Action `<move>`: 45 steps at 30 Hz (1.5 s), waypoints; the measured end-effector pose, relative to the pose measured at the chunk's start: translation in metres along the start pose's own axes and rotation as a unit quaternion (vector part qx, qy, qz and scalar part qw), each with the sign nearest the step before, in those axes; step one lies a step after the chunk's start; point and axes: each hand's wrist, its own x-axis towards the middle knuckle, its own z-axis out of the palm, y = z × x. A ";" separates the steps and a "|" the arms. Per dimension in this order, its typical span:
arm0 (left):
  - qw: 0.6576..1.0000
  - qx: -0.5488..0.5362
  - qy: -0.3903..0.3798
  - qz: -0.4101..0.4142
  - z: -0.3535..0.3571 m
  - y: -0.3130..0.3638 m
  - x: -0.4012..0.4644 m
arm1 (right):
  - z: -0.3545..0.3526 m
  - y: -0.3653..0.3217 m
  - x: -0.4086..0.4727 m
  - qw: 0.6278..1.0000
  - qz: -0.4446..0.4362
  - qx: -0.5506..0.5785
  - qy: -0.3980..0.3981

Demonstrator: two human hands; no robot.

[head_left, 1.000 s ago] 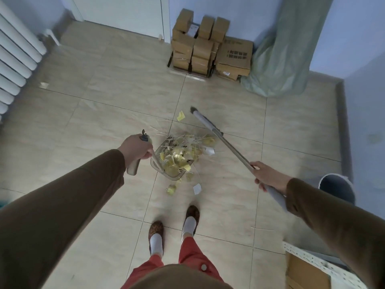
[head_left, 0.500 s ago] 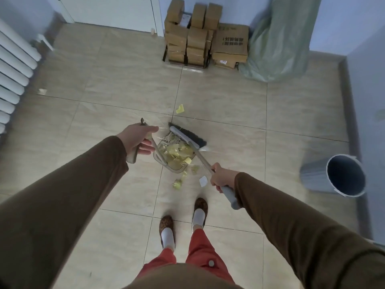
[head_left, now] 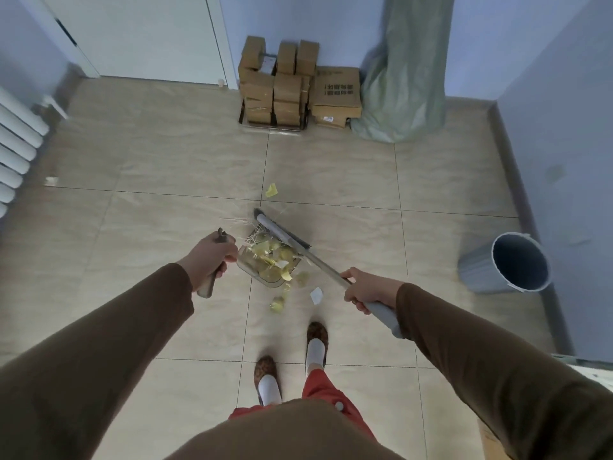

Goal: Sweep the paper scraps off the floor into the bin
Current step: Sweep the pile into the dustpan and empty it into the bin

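Many yellow scraps (head_left: 270, 257) in dustpan (head_left: 265, 277); bin (head_left: 517, 260) apart.

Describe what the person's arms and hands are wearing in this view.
Both arms wear long, loose, plain brown sleeves that end at the wrists. The left hand and right hand are bare: no gloves, and no rings, watch or markings that I can make out.

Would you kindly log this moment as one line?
left hand: holds dustpan | right hand: holds broom | scraps: some on floor | bin: at right
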 end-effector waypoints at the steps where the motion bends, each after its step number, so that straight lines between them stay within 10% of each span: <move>1: 1.000 0.010 -0.001 0.005 -0.004 -0.006 -0.004 | -0.005 0.005 -0.005 1.000 0.001 0.021 0.008; 31: 0.954 0.172 -0.111 0.221 0.027 0.129 -0.092 | 0.032 0.068 -0.077 0.796 0.047 0.602 0.026; 45: 0.876 0.312 -0.130 0.344 0.266 0.248 -0.152 | -0.024 0.178 -0.090 0.858 0.042 0.511 0.021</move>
